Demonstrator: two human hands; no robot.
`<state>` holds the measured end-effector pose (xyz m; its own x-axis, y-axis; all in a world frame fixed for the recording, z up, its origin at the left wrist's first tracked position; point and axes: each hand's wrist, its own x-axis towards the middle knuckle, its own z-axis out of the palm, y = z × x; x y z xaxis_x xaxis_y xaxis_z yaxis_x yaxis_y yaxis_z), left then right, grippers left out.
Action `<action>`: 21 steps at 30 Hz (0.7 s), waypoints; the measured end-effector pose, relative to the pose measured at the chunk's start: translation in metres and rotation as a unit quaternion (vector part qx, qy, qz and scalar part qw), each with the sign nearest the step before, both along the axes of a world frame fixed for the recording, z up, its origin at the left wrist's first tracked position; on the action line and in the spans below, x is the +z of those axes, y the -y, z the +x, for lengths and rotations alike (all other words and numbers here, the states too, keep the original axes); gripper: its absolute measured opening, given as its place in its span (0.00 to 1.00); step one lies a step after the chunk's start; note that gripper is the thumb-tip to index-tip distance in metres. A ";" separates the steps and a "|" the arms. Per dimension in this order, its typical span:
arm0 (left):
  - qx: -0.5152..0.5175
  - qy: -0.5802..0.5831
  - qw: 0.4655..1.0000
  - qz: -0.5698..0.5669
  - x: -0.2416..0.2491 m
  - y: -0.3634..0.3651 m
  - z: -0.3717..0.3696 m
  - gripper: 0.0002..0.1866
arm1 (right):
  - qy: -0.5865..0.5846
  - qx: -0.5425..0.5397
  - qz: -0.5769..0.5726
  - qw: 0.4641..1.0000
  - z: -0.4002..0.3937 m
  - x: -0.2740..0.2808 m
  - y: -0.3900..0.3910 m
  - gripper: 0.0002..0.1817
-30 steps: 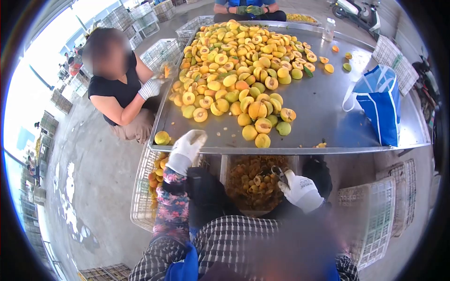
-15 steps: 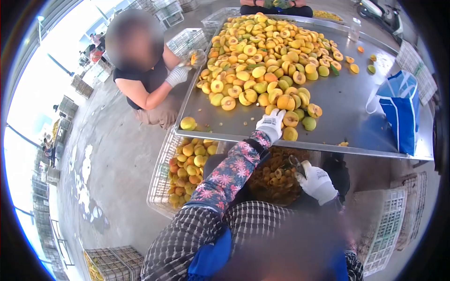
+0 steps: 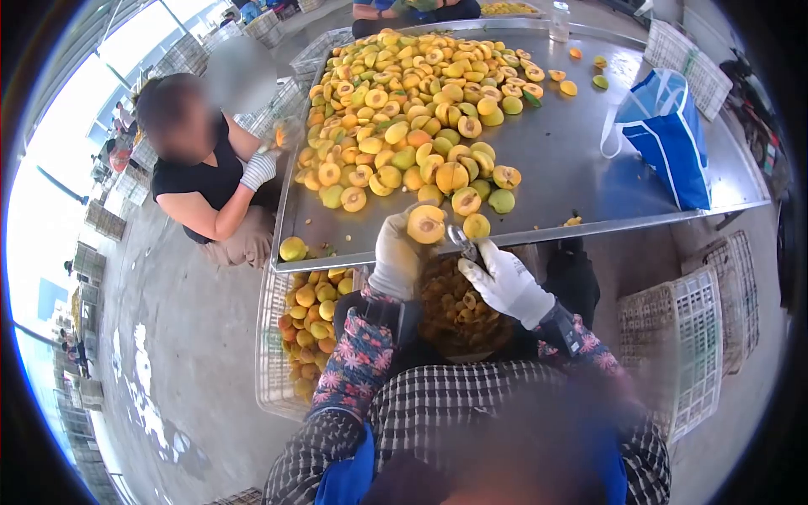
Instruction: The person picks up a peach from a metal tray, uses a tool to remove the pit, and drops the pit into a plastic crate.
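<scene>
My gloved left hand (image 3: 396, 257) is closed around a halved yellow peach (image 3: 427, 225), raised at the table's near edge with its cut face and brown centre showing. Close to its right, my gloved right hand (image 3: 509, 288) grips a short metal tool with a rounded loop end (image 3: 461, 242), its tip beside the fruit. Behind them a large heap of halved peaches (image 3: 396, 118) covers much of the steel table (image 3: 581, 151). Below my hands, a container of brown pits and scraps (image 3: 463, 307) sits between my legs.
A white plastic crate of whole peaches (image 3: 311, 328) stands left of my legs. On the table's right lies a blue bag (image 3: 669, 139); a clear bottle (image 3: 559, 23) stands at the back. A co-worker (image 3: 206, 172) sits at the left edge. Crates (image 3: 673, 345) stand on the right.
My left hand has drawn back from the heap with a peach half. My right hand has risen with the metal tool and come beside it. The view has shifted.
</scene>
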<state>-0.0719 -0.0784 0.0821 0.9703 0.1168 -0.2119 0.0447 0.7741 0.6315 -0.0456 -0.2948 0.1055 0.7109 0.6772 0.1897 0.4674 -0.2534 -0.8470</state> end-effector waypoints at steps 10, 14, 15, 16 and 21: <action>0.111 0.048 0.966 0.230 0.001 0.026 -0.011 0.29 | 0.116 -0.033 0.007 0.993 -0.017 -0.002 -0.032 0.12; 0.134 0.062 0.936 0.318 0.007 0.030 -0.015 0.27 | 0.147 -0.038 -0.066 0.986 -0.018 -0.001 -0.036 0.14; 0.137 0.061 0.938 0.313 0.005 0.031 -0.014 0.27 | 0.151 -0.038 -0.086 0.984 -0.018 -0.001 -0.035 0.14; 0.140 0.059 0.939 0.308 0.004 0.031 -0.013 0.27 | 0.155 -0.033 -0.105 0.982 -0.016 -0.001 -0.034 0.15; 0.093 -0.006 0.949 0.300 0.001 0.021 -0.015 0.29 | 0.193 0.035 -0.190 0.962 -0.001 0.003 -0.026 0.18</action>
<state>-0.0874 -0.0990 0.0836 0.9190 0.3891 -0.0640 -0.0477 0.2707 0.9615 -0.0464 -0.2687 0.1090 0.5874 0.7936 0.1588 0.7554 -0.4671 -0.4596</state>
